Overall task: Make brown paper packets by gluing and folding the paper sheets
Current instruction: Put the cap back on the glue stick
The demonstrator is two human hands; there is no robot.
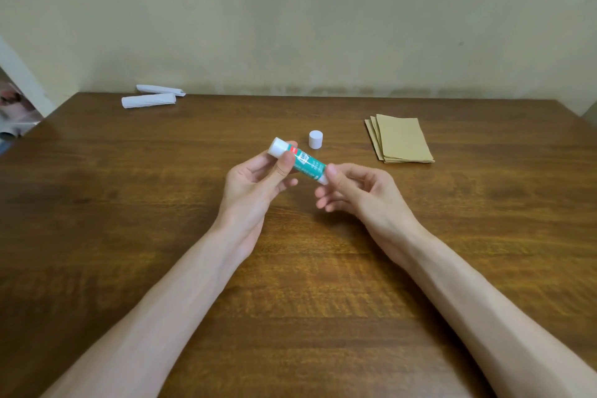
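Glue stick (pixel 307 165) is held at frame centre, clear of the table (pixel 129 204), tilted with its white end toward upper left.
Left hand (pixel 255 184): thumb and fingers are curled round the upper part of the barrel.
Right hand (pixel 361 191): the lower end is pinched between thumb and fingertips; the other fingers are loosely curled.
Cap (pixel 316 139) is stood on the table just beyond the stick, apart from it, so the stick is uncapped. Whether glue has been wound out cannot be told.

Progress (judged): early preparation.
- Sheets (pixel 400 139) are stacked flat at upper right, slightly fanned, well apart from both hands.
- No sheet is laid out in the working area at centre. No fold, glue line or finished brown packet is seen.
- The step in hand is taken to be readying the stick, probably by a twist of its base.
- Left to do: a sheet is to be drawn from the stack, glued along an edge, folded and pressed, then the same repeated for the rest.
- The sheet count cannot be told; at least three edges show.

Surface: dark brown wooden table, grain visible, with a soft sheen at left. Two white paper rolls (pixel 148 100) lie side by side at upper left, near the far edge.

Room: a plain pale wall (pixel 290 26) is seen behind the table, stained along its foot. At the far left edge a pale slanted panel and some blurred items are noted; not identified.
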